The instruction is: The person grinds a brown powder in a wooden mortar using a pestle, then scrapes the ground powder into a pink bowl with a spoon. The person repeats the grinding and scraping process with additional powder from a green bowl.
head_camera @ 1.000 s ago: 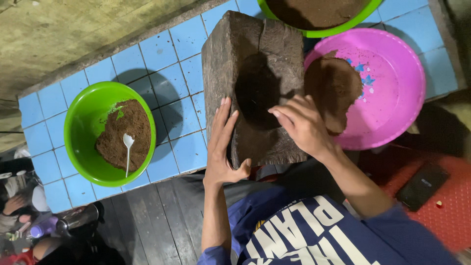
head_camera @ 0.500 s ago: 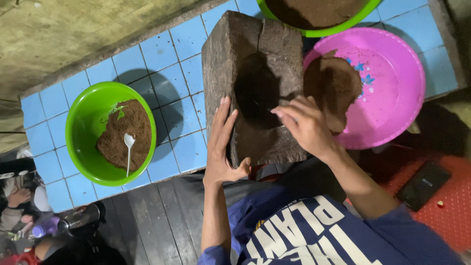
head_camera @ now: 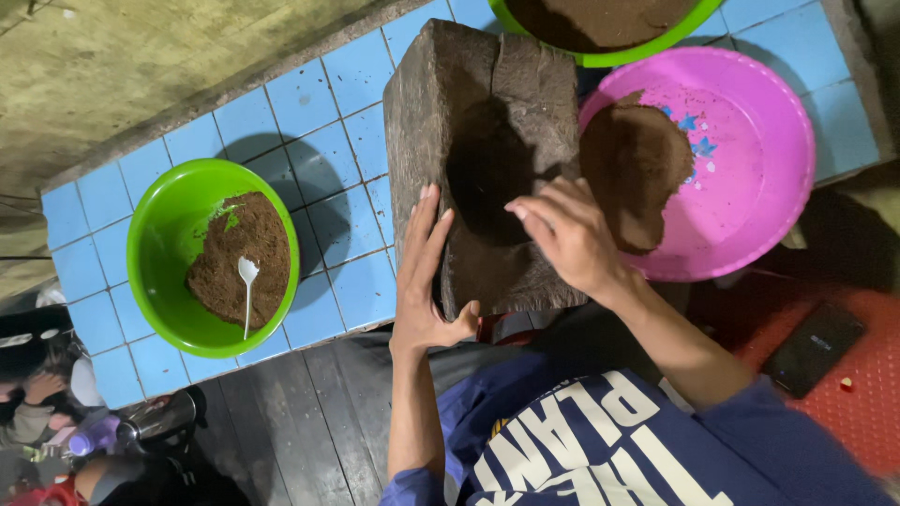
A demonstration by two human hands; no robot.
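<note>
A heavy dark wooden block (head_camera: 478, 103) with a hollowed pit (head_camera: 483, 178) stands on the blue tiled counter (head_camera: 309, 122). My left hand (head_camera: 422, 272) lies flat against the block's left side, fingers spread, thumb hooked round its near edge. Over the pit's right rim hovers my right hand (head_camera: 562, 234), fingers curled loosely; I cannot see anything in it. Just right of it, a pink basin (head_camera: 750, 169) holds a mound of dark brown crumbly stuff (head_camera: 633, 169).
A green bowl (head_camera: 164, 253) at the left holds brown material and a white spoon (head_camera: 247, 281). Another green bowl (head_camera: 600, 52) sits at the top. A dark phone (head_camera: 811, 347) lies on a red mat at right. Another person crouches at bottom left (head_camera: 37, 394).
My right hand has shifted slightly over the pit's rim, its fingers working. The left hand stays pressed on the block. The person at bottom left has moved a little.
</note>
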